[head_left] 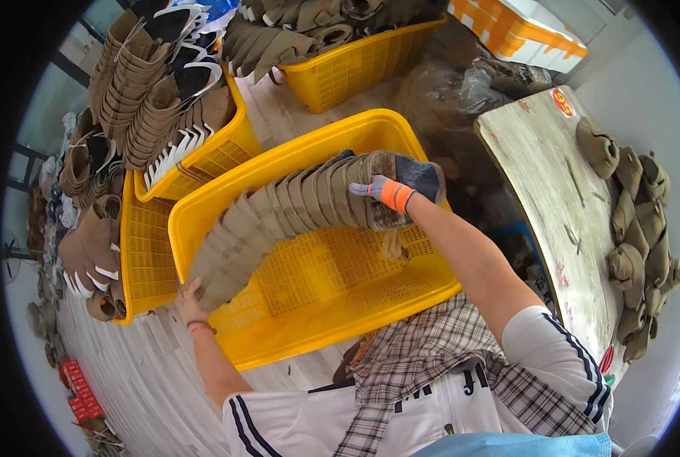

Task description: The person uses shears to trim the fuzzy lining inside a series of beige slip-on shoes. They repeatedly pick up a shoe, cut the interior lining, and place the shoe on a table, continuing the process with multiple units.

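A long stack of nested brown boot uppers (302,199) curves across the far half of a yellow plastic basket (317,335). My left hand (193,301), bare with a band at the wrist, grips the stack's near left end at the basket's rim. At the other end my right hand (385,192), in a pale purple glove with an orange cuff, holds the stack from above. A dark blue opening and fuzzy lining show at that right end. Whether the stack rests on the basket's floor, I cannot tell.
Two more yellow baskets (149,255) at the left hold piled boot uppers (134,91). Another full basket (363,68) stands beyond. On the right is a worn tabletop (542,167) with rolled brown pieces (637,228) beside it. A white box with orange tape (519,34) sits far right.
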Tool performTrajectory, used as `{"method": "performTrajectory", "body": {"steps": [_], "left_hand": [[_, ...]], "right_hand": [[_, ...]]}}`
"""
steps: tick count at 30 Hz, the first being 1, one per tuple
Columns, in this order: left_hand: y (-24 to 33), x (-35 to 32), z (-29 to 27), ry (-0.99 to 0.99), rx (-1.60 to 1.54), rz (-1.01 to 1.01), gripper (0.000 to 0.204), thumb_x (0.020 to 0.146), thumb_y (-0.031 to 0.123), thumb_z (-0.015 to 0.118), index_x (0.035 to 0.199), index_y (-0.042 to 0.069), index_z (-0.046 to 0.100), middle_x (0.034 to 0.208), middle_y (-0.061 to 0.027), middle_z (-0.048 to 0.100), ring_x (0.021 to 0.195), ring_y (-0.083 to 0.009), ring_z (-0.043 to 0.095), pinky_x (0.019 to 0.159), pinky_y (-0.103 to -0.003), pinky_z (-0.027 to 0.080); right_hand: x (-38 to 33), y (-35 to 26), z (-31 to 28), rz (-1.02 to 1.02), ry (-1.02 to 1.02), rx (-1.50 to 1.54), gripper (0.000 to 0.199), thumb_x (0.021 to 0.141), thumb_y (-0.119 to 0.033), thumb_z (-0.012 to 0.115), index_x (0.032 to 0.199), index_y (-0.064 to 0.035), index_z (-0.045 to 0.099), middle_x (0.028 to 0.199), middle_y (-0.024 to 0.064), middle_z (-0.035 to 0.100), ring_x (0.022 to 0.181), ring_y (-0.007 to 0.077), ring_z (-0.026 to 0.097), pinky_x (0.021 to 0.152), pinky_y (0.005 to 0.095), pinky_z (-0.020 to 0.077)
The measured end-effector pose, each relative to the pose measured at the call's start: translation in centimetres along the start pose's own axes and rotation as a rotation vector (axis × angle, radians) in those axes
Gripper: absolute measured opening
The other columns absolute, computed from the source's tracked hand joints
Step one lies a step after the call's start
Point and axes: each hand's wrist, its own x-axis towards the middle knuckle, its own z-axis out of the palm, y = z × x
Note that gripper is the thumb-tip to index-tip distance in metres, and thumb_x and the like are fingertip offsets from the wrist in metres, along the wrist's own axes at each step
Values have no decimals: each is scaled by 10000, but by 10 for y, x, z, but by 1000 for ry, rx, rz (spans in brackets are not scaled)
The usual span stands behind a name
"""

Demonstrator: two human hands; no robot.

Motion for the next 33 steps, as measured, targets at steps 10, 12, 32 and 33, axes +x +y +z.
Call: {"method": "performTrajectory", "body": {"steps": [10, 12, 32, 33], "left_hand": [[-113, 66, 59, 264, 680, -340, 561, 853, 115, 603, 1375, 105, 396, 1474, -97, 281, 1352, -267, 250, 1059, -410, 267], [-120, 66, 59, 235, 684, -328, 565, 855, 109, 597, 1380, 105, 389, 1474, -102, 281, 1347, -280, 262, 1067, -412, 258], [-27, -202, 604, -619, 501, 1347, 298, 849, -25, 487, 1130, 10, 580, 1256, -164, 483, 1154, -312, 462, 951, -378, 399], [-37, -231, 633, -765, 512, 1361, 299, 839, -23, 493, 1122, 11, 585, 1232, -162, 503, 1147, -311, 468, 959, -375, 392]], "right_hand": [[44, 133, -30, 24, 107, 668, 792, 877, -191, 624, 1466, -197, 94, 1511, 40, 148, 1292, 210, 357, 985, 435, 395], [27, 130, -35, -30, 119, 860, 696, 886, -142, 607, 1450, -140, 197, 1481, 48, 240, 1249, 199, 413, 987, 367, 392], [-459, 356, -89, -152, 1808, -9, 201, 850, -95, 607, 1044, -56, 637, 996, 114, 649, 890, 226, 611, 797, 312, 479], [-481, 400, -90, -1, 1922, -178, 218, 833, -104, 620, 1047, -66, 633, 1031, 124, 640, 935, 267, 604, 825, 337, 474]]}}
